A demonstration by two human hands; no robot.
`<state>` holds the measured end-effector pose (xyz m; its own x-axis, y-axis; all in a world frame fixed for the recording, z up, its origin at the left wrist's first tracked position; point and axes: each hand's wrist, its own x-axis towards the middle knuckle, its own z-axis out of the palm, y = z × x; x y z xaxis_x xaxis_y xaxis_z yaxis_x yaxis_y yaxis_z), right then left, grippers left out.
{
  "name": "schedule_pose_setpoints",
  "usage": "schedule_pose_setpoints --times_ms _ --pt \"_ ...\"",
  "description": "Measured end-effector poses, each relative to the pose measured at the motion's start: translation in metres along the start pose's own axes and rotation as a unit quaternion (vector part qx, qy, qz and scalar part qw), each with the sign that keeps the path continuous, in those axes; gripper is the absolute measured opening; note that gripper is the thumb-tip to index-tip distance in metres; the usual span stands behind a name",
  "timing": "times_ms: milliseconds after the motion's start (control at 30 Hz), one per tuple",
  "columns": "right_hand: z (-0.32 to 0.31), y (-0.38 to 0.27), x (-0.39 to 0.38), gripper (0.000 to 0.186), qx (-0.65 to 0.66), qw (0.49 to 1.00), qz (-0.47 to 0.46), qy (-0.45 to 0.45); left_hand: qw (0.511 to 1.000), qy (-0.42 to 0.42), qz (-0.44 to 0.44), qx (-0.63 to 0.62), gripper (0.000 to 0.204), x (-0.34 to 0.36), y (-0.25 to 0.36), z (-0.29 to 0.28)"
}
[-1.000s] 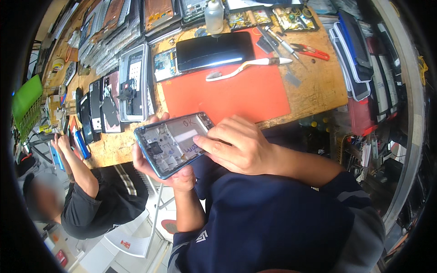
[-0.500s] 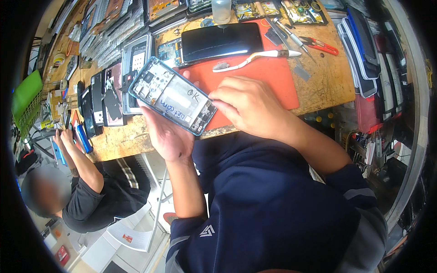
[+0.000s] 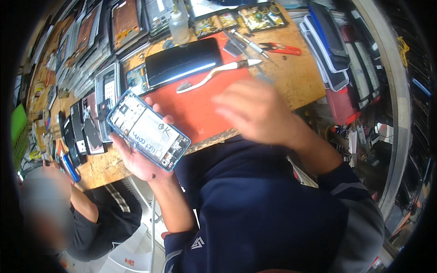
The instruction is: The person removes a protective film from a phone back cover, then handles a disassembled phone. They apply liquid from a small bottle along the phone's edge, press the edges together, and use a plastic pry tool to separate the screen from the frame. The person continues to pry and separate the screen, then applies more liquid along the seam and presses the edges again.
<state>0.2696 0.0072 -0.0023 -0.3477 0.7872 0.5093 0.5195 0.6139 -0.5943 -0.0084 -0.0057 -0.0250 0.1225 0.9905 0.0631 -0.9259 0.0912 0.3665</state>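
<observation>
My left hand (image 3: 136,163) holds a blue-rimmed phone mid-frame (image 3: 148,126) tilted over the bench's front edge, thumb and fingers round its long sides. Handwriting marks its pale battery bay, and small parts show at both ends. To the right of it, my right hand (image 3: 257,111) hangs apart from the frame, above the orange-red mat (image 3: 200,109). Motion blurs its fingers, so I cannot make out whether anything is in them. Beyond the hands lie a dark phone screen (image 3: 184,61) and a white-handled brush (image 3: 214,75).
Behind the mat are a clear squeeze bottle (image 3: 179,27), red-handled pliers (image 3: 282,48) and open parts trays (image 3: 261,17). Stacked phone cases (image 3: 325,54) line the right edge. Phone panels (image 3: 86,120) crowd the left, where another person (image 3: 84,204) sits.
My right hand has drawn away from the phone frame's lower end. The view has shifted, so the bench and frame appear farther left.
</observation>
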Motion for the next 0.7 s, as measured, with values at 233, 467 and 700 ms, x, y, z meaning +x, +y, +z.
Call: schedule_pose_setpoints --times_ms 233,467,700 --pt "-0.074 0.063 0.018 0.011 -0.154 0.967 0.197 0.045 0.998 -0.054 0.008 -0.011 0.072 0.005 -0.017 -0.020" --pt "-0.042 0.060 0.037 0.015 -0.110 0.973 0.192 -0.062 0.996 -0.085 0.022 -0.006 0.063 0.001 -0.014 -0.024" --pt "-0.027 0.064 0.035 0.024 -0.115 0.962 0.243 -0.048 0.999 0.002 0.051 -0.007 0.063 -0.003 -0.019 -0.024"
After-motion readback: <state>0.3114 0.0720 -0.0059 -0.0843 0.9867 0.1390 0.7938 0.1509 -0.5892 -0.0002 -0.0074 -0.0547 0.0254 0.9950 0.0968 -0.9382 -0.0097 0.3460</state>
